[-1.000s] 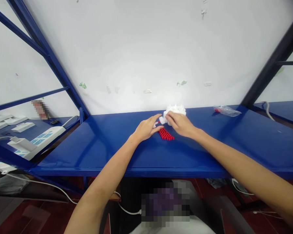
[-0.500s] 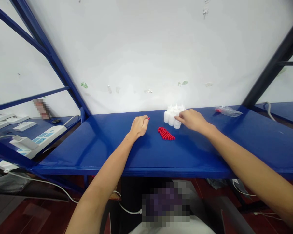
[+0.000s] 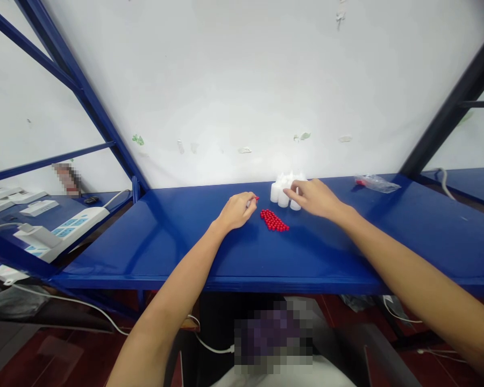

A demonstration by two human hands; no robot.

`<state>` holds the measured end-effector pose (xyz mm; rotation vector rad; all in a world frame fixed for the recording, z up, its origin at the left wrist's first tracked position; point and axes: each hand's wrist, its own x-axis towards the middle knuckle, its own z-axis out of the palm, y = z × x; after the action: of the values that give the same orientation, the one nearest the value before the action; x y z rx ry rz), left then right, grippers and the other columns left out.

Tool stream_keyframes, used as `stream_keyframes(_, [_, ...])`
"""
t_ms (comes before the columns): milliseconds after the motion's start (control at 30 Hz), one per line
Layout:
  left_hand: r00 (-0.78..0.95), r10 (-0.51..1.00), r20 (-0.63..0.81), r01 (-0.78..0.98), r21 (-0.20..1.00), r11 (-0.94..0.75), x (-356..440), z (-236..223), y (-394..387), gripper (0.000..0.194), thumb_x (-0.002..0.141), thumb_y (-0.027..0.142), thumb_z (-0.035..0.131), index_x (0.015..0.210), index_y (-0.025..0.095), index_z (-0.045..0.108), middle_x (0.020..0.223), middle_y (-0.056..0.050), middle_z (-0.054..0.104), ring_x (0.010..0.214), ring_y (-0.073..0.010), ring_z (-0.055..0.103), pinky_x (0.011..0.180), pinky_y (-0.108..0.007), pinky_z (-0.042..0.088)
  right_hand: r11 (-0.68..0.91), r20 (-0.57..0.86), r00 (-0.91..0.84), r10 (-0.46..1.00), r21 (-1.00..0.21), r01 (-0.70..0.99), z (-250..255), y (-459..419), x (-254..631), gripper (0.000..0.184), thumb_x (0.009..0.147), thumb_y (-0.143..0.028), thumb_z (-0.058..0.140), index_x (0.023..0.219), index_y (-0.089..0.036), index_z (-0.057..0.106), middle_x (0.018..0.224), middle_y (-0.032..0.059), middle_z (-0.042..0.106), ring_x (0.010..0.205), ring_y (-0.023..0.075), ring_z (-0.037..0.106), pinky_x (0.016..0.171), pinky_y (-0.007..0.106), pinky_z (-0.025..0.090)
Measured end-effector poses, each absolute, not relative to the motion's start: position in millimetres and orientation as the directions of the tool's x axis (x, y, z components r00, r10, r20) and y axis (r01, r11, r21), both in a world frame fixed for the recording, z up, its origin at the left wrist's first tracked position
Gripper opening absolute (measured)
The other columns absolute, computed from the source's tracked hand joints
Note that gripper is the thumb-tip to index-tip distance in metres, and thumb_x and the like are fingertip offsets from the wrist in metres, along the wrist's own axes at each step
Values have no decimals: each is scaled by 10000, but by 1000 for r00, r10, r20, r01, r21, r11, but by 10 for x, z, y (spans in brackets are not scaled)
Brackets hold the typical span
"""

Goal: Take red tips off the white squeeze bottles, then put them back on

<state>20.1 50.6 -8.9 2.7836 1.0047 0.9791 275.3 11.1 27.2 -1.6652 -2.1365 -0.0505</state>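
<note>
A cluster of several small red caps [image 3: 274, 220] lies on the blue shelf [image 3: 185, 247]. Just behind it stand several small white bottles [image 3: 281, 192] near the wall. My left hand [image 3: 237, 210] rests left of the red cluster, fingers curled, pinching a small red-tipped piece [image 3: 255, 199]. My right hand [image 3: 315, 198] is at the right side of the white bottles, its fingers closed round one of them [image 3: 295, 203].
A clear plastic bag [image 3: 375, 184] with something red inside lies at the back right of the shelf. White power strips [image 3: 60, 232] and cables sit on the neighbouring shelf at left. Blue and dark frame posts rise on both sides.
My left hand drew back left with the red-tipped piece, then came forward again toward the red cluster. My right hand let go of a bottle among the others and shifted slightly left onto another.
</note>
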Motion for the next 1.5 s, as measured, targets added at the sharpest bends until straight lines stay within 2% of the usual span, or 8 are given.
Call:
stream_keyframes(133, [679, 510, 528, 515, 152, -843, 279, -58, 407, 238, 973, 232, 336, 938, 166, 563, 806, -53, 652, 709, -173, 595, 688, -287, 434, 560, 360, -434, 826, -446, 698, 159, 49, 2536, 336, 968, -506, 441, 987, -194, 566, 678, 16, 610, 591, 155, 527, 601, 291, 380])
stream_keyframes(300, [715, 493, 495, 506, 119, -854, 356, -67, 368, 269, 973, 222, 317, 808, 182, 525, 728, -42, 625, 651, -168, 576, 650, -282, 414, 727, 445, -575, 686, -417, 545, 13, 37, 2349, 253, 1005, -409, 375, 924, -204, 499, 849, 50, 595, 734, 173, 526, 694, 312, 407])
stream_keyframes(433, [712, 487, 506, 520, 85, -850, 398, -75, 373, 310, 971, 214, 301, 741, 186, 508, 695, -37, 607, 621, -155, 554, 631, -272, 402, 737, 463, -574, 676, -432, 519, -10, 33, 2294, 297, 1021, -372, 297, 812, -217, 439, 782, 30, 533, 693, 170, 469, 692, 322, 380])
stream_keyframes(633, [660, 470, 585, 585, -9, -811, 300, -82, 459, 209, 905, 170, 377, 852, 163, 579, 787, -54, 649, 679, -162, 587, 650, -267, 412, 536, 367, -429, 826, -748, 392, -54, 116, 2323, 371, 1014, -446, 255, 716, -236, 325, 608, -38, 351, 537, 129, 335, 546, 285, 311])
stream_keyframes(967, [339, 646, 684, 648, 328, -688, 5, -122, 676, 261, 941, 338, 470, 861, 171, 654, 788, -31, 678, 681, -142, 573, 672, -262, 409, 548, 204, -511, 835, -224, 806, -94, 295, 2639, 188, 959, -312, 401, 1011, -185, 528, 866, 89, 642, 733, 210, 560, 665, 319, 379])
stream_keyframes(1100, [327, 650, 686, 644, 341, -684, 49, -150, 683, 259, 904, 381, 539, 843, 168, 673, 787, -30, 683, 684, -141, 570, 670, -262, 400, 544, 163, -520, 839, -197, 816, -122, 345, 2598, 180, 919, -231, 455, 1000, -162, 600, 907, 111, 676, 788, 218, 598, 696, 313, 410])
stream_keyframes(1367, [268, 776, 571, 586, 543, -601, 28, -146, 688, 378, 959, 308, 305, 729, 174, 574, 547, 29, 527, 494, -112, 507, 564, -238, 378, 538, 147, -518, 843, -203, 818, -132, 322, 2525, 268, 921, -148, 399, 1047, -142, 636, 1047, 136, 691, 896, 231, 629, 792, 325, 444])
stream_keyframes(1500, [256, 765, 591, 610, 515, -602, 22, -136, 690, 380, 941, 270, 288, 716, 176, 578, 577, 7, 551, 544, -132, 530, 590, -251, 382, 527, 151, -506, 849, -208, 824, -142, 319, 2497, 256, 938, -170, 395, 1052, -153, 623, 1051, 129, 691, 913, 234, 630, 787, 325, 440])
